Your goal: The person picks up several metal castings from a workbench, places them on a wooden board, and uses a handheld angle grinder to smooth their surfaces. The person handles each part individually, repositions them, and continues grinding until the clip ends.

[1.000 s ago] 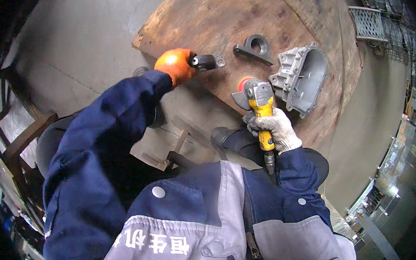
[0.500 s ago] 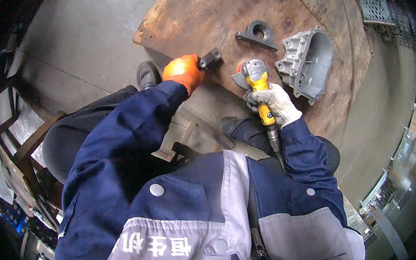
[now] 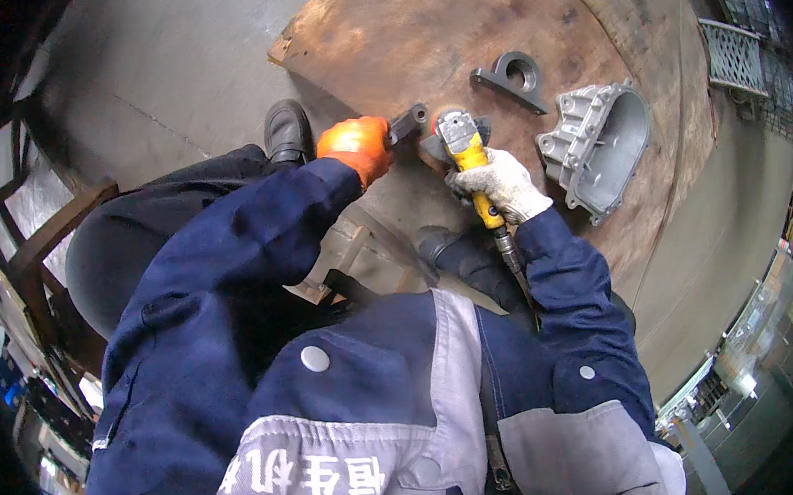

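Note:
My left hand (image 3: 357, 149), in an orange glove, is closed round one end of a dark metal bracket (image 3: 409, 124). The bracket's other end, with a round hole, sticks out to the right over the board's near edge. In a white knit glove, my right hand (image 3: 502, 184) grips the yellow body of a pneumatic angle grinder (image 3: 469, 154), a hose fitting (image 3: 508, 249) trailing from its rear. Its disc lies close to the bracket's free end; I cannot tell whether they touch. Part of the disc is hidden under the tool's head.
On the stained wooden board (image 3: 433, 18) rest a dark pillow-block-shaped part (image 3: 515, 77) with a round bore and a silver cast housing (image 3: 598, 150). My shoe (image 3: 286, 133) is on the floor at left. Wooden framing (image 3: 60, 230) stands farther left.
The grinder in my right hand has moved left, nearer the bracket. My left hand still holds the bracket. The view has shifted slightly, so the board's parts appear lower and farther right.

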`<state>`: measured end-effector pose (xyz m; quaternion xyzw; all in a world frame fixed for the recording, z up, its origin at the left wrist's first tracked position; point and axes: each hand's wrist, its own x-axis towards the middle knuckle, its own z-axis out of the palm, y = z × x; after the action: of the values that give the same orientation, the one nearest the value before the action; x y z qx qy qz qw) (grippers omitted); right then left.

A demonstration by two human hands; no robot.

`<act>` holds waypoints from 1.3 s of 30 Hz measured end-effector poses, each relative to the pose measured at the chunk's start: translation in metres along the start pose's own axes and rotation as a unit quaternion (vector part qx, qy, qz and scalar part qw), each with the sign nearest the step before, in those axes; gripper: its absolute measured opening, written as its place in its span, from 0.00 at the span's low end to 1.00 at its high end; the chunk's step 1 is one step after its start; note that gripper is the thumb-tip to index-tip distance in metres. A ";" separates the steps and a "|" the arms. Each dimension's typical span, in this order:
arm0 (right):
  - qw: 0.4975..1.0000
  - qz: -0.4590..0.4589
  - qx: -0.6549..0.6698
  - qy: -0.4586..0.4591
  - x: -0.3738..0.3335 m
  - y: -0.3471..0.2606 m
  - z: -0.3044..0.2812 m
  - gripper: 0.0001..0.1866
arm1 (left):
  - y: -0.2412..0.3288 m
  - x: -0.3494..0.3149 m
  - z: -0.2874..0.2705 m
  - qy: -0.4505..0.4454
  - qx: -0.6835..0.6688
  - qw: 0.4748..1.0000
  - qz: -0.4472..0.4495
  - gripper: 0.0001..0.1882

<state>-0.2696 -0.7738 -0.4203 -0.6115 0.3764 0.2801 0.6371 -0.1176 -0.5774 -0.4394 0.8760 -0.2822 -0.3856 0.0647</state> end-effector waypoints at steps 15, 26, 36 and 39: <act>0.999 0.019 0.029 0.003 0.008 0.006 0.010 0.14 | -0.003 0.001 0.003 -0.007 -0.023 1.000 0.012 0.12; 0.999 0.014 0.042 0.024 0.000 0.000 0.003 0.15 | -0.007 0.004 0.006 -0.011 -0.040 0.999 0.016 0.14; 0.999 0.009 0.052 0.002 0.004 -0.005 0.014 0.15 | -0.006 0.005 0.004 -0.019 -0.013 1.000 0.013 0.14; 0.999 0.032 -0.010 -0.009 0.002 -0.001 0.022 0.14 | -0.006 0.005 0.003 -0.019 -0.021 0.999 0.017 0.14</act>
<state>-0.2650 -0.7522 -0.4222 -0.6031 0.3870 0.3092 0.6252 -0.1146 -0.5751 -0.4469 0.8618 -0.2904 -0.4072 0.0848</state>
